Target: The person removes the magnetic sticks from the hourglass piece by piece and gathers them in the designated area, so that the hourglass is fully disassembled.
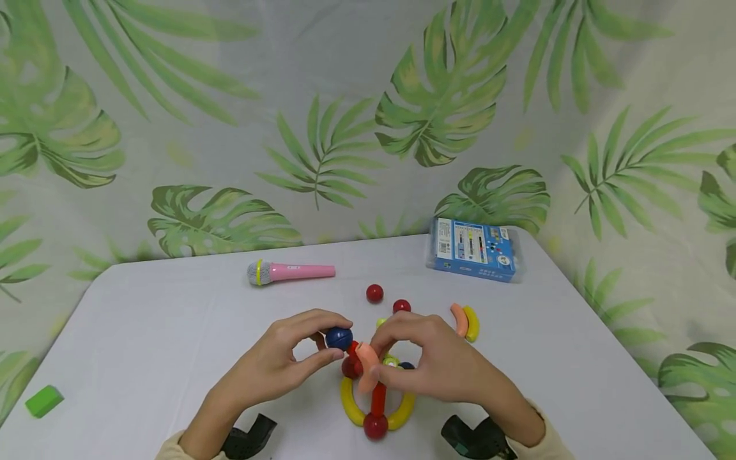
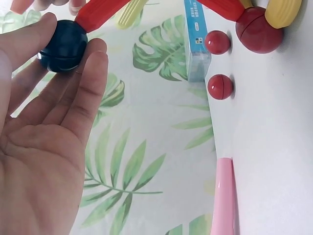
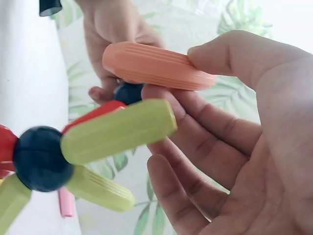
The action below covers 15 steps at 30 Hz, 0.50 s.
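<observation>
My left hand [image 1: 282,361] pinches a dark blue ball [image 2: 63,46] between thumb and fingers. A red rod [image 2: 105,14] runs from that ball toward a magnetic ball-and-rod build. Thumb and fingertips of my right hand [image 1: 443,361] grip a curved orange rod [image 3: 156,66], held over the build close to the blue ball. On the table the build has a red ball [image 1: 375,426] at the near end, with yellow curved rods [image 1: 351,407] on both sides. In the right wrist view, another blue ball [image 3: 41,159] joins red and yellow-green rods [image 3: 120,129].
Two loose red balls [image 1: 375,293] lie beyond the build. A second orange curved rod [image 1: 459,319] and a yellow one [image 1: 472,324] lie to the right. A pink microphone [image 1: 301,272] and a blue box [image 1: 474,249] stand farther back; a green block [image 1: 44,401] is far left.
</observation>
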### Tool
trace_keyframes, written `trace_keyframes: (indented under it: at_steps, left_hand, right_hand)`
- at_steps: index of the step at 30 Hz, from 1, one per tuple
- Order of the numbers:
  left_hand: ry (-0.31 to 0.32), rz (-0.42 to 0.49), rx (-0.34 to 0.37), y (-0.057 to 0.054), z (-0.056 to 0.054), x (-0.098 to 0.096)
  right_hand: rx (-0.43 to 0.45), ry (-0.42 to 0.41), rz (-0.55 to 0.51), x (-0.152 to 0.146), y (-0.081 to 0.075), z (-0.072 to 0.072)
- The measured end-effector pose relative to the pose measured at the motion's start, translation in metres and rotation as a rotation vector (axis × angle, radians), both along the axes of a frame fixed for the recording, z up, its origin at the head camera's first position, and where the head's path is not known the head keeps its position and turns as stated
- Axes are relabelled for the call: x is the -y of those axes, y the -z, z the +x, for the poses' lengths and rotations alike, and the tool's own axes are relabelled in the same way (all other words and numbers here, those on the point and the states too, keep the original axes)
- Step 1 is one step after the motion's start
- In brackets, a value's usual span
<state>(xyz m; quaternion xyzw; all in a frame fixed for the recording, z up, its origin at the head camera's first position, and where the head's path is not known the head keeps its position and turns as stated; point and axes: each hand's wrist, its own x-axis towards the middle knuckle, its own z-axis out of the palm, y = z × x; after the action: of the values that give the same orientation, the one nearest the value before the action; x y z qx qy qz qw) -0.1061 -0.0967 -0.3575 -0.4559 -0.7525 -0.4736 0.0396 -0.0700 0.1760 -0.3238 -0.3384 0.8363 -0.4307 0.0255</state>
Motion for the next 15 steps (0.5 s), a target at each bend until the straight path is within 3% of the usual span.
trace_keyframes:
  at_steps: [8, 15]
  left_hand:
    - [-0.009, -0.019, 0.028, -0.002, 0.002, 0.000]
    - [0.003, -0.016, 0.012, -0.002, 0.002, 0.001]
  right_hand:
    - [-0.025, 0.140, -0.074, -0.023, -0.012, -0.001]
    - [-0.123, 0.288, 0.021, -0.067, -0.012, 0.000]
